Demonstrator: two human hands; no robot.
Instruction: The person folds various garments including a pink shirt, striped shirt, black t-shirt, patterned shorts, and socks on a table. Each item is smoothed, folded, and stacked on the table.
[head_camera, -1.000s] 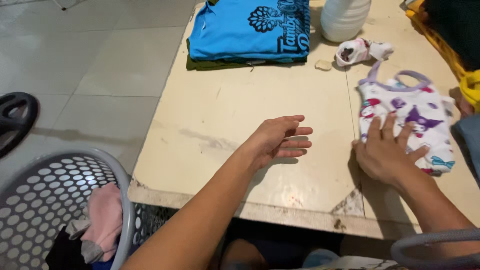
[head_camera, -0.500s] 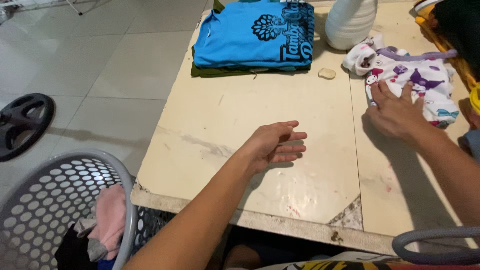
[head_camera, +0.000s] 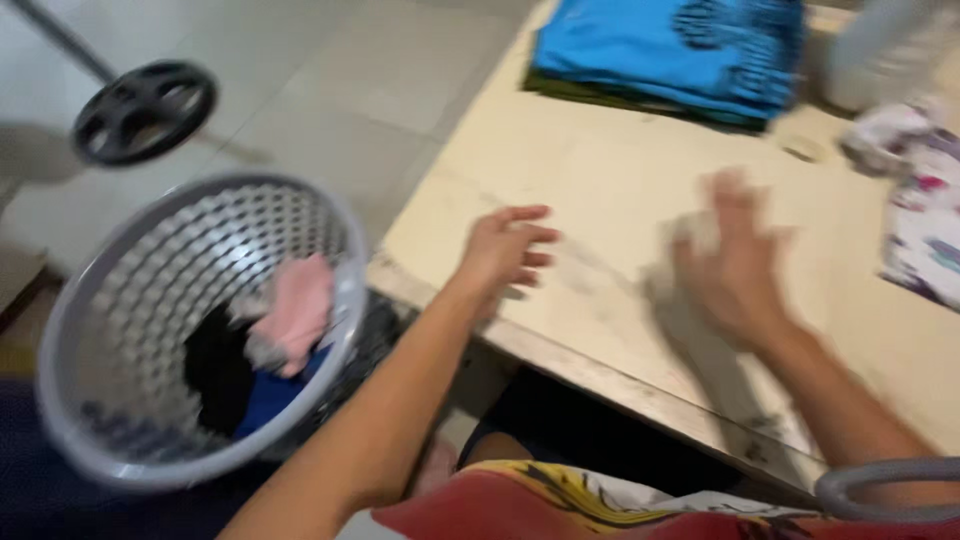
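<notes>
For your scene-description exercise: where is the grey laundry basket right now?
In the head view, the grey laundry basket sits low on the left, on the floor beside the table's near corner, under the left hand and holding a pink cloth.

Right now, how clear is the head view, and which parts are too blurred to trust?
Head view: strong motion blur throughout. The right hand is smeared, its fingers ghosted. The left hand is softer but readable. The grey laundry basket and the blue folded shirt keep their shapes; the patterned garment is indistinct. Lighting is even, with no harsh glare.
</notes>
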